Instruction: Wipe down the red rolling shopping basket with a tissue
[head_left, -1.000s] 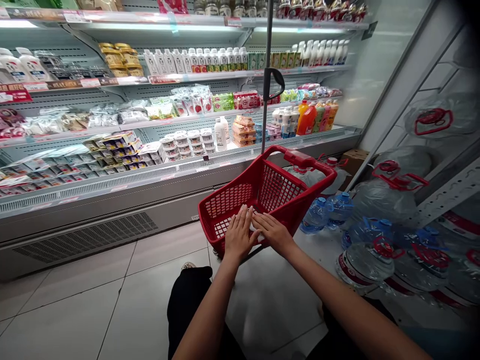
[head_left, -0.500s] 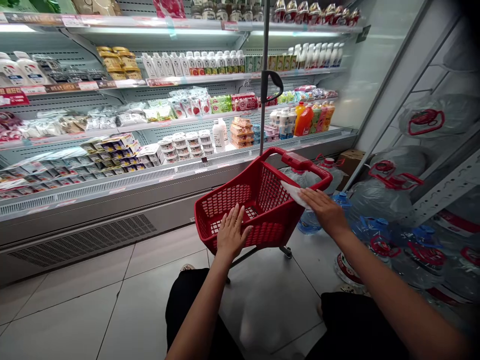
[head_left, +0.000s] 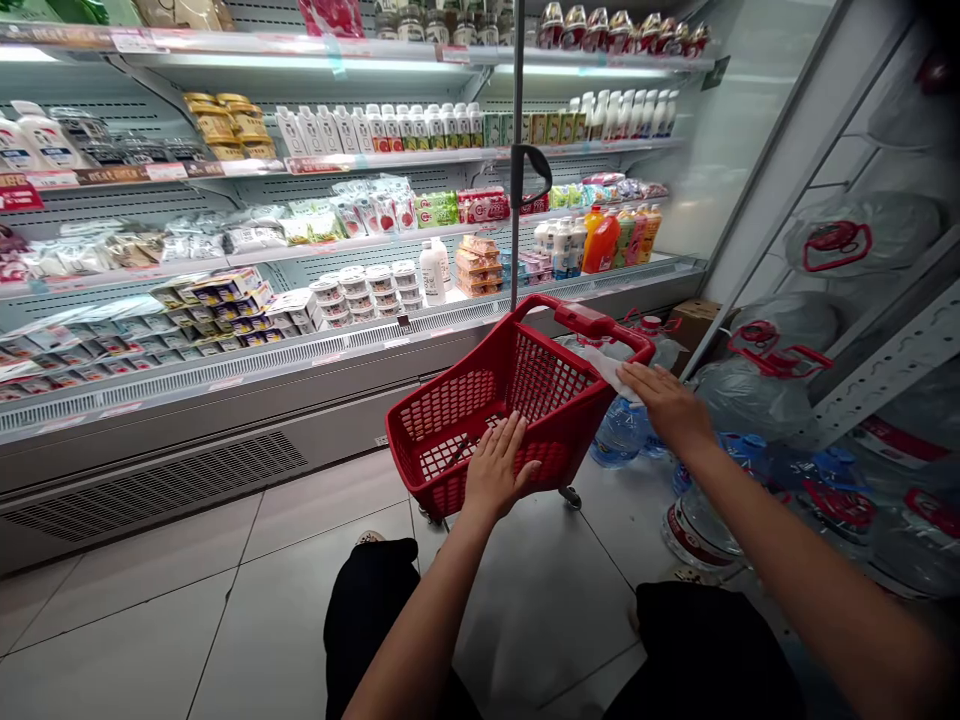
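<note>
A red plastic shopping basket cart (head_left: pixel 564 445) with lattice walls stands on the floor in front of me. My left hand (head_left: pixel 496 474) lies on its near rim, fingers stretched out flat with nothing in them. Over by the handle end, my right hand (head_left: pixel 669 405) holds a thin white cloth or tissue (head_left: pixel 609 370) at the cart's upper right edge. The cloth reaches past my fingertips onto the red rim. My right thumb is hidden. Inside the cart, the lattice bottom shows.
A refrigerated display (head_left: pixel 225 400) full of dairy goods and drinks runs behind the cart. A grey pole with a black loop handle (head_left: pixel 534 178) rises behind it. Large water bottles (head_left: pixel 701 530) crowd the right, beside a metal rack (head_left: pixel 885 350). My knees flank the tiled floor.
My left hand has slid right along the near rim. My right hand and the cloth have shifted slightly right, and the view has moved a little.
</note>
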